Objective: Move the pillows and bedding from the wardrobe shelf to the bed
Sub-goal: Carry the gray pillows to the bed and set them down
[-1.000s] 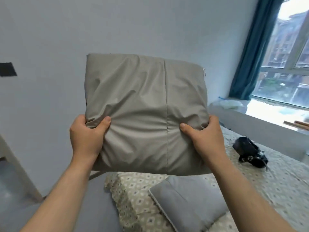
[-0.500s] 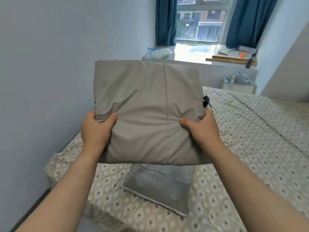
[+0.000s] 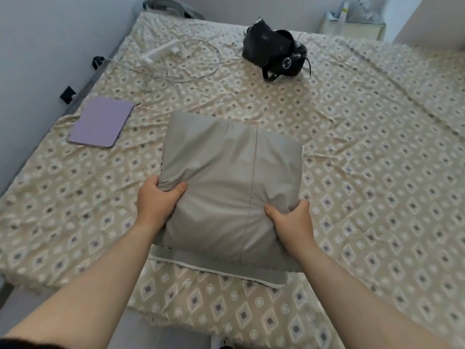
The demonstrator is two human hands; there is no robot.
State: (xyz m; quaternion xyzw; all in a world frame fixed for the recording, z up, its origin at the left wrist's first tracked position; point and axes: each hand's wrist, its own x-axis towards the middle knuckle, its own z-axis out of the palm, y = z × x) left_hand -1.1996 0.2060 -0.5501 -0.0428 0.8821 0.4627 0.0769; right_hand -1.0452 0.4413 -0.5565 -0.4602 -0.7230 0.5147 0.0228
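I hold a beige-grey pillow [image 3: 229, 187] over the near part of the bed [image 3: 364, 172], which has a beige sheet with a diamond pattern. My left hand [image 3: 157, 202] grips the pillow's left lower edge and my right hand [image 3: 293, 222] grips its right lower edge. Beneath it lies a darker grey pillow [image 3: 226, 269] with white piping, mostly hidden; only its near edge shows. Whether the two pillows touch I cannot tell.
A purple tablet case [image 3: 100, 122] lies at the bed's left. A white power strip with cables [image 3: 171, 56] sits at the far left. A black bag [image 3: 274, 54] rests at the far middle. A wall runs along the left; a nightstand [image 3: 352, 26] stands beyond.
The pillow has come down from chest height to just above the grey pillow on the bed. My view has tilted down from the window onto the mattress. Both hands keep their grip.
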